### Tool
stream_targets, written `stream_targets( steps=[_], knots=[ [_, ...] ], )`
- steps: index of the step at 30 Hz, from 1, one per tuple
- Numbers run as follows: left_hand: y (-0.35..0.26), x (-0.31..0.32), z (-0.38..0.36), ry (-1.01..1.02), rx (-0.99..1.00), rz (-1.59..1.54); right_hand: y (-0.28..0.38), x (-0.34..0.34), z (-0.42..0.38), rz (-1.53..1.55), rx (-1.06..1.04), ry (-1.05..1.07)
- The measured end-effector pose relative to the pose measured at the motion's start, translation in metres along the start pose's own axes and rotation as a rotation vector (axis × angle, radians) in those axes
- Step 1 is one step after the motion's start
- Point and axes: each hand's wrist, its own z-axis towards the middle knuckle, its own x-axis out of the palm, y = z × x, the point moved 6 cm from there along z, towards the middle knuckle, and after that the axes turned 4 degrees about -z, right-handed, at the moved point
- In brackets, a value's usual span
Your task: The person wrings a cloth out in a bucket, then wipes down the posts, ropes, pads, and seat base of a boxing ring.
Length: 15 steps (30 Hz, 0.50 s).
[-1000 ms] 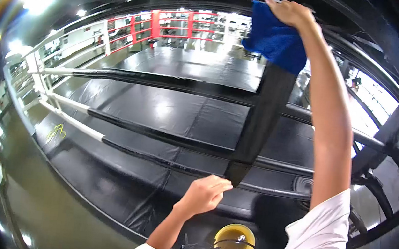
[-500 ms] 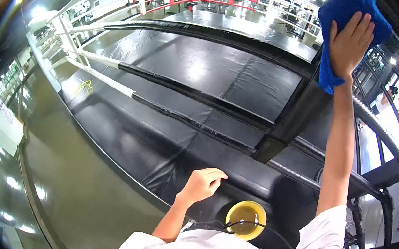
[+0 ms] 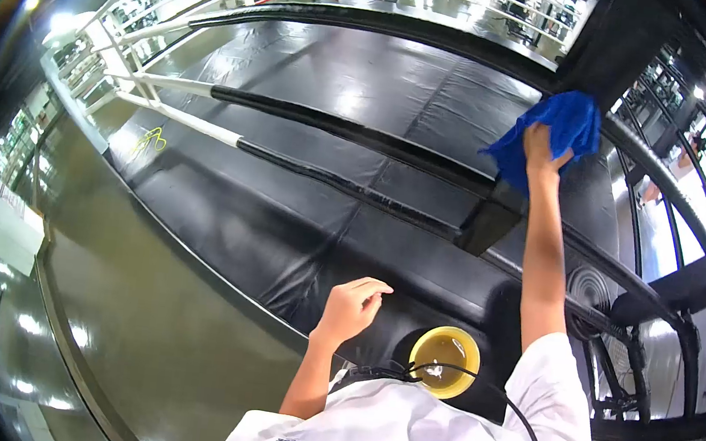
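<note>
My right hand (image 3: 542, 154) is on a blue cloth (image 3: 576, 123), which lies against the black padded corner post (image 3: 616, 50) of a ring. Part of the fingers is hidden in the folds of the cloth. Lower down, my left hand (image 3: 351, 308) hangs in the air over the black mat, its fingers bent together with nothing seen in them. To its right a yellow bucket (image 3: 473, 359) of murky water stands on the mat, close to my body. A black cable crosses over the bucket.
Black and white padded ropes (image 3: 353, 134) run leftward from the post. More black bars (image 3: 675, 185) curve away at the right. A yellow looped cord (image 3: 151, 139) lies on the mat's far left. A person (image 3: 684, 165) is beyond the ropes at right.
My right hand has moved down the post with the blue cloth, which is now more bunched. My left hand has shifted slightly up. The whole view has tilted a little downward.
</note>
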Motion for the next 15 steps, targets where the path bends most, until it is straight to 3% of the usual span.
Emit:
stream_targets(
  steps=[1, 3, 7, 15],
  knots=[
    [0.002, -0.001, -0.003, -0.013, -0.001, -0.005, -0.01, 0.028, -0.036, -0.137, -0.023, 0.025],
    [0.011, -0.001, -0.006, -0.056, 0.014, -0.065, -0.007, 0.021, -0.052, -0.018, 0.001, 0.081],
    [0.024, -0.001, -0.002, -0.067, -0.076, -0.029, 0.006, 0.006, -0.047, 0.072, 0.037, -0.01],
    [0.039, 0.026, -0.003, 0.01, -0.15, -0.069, 0.015, -0.009, -0.112, -0.028, 0.094, 0.354]
  ],
)
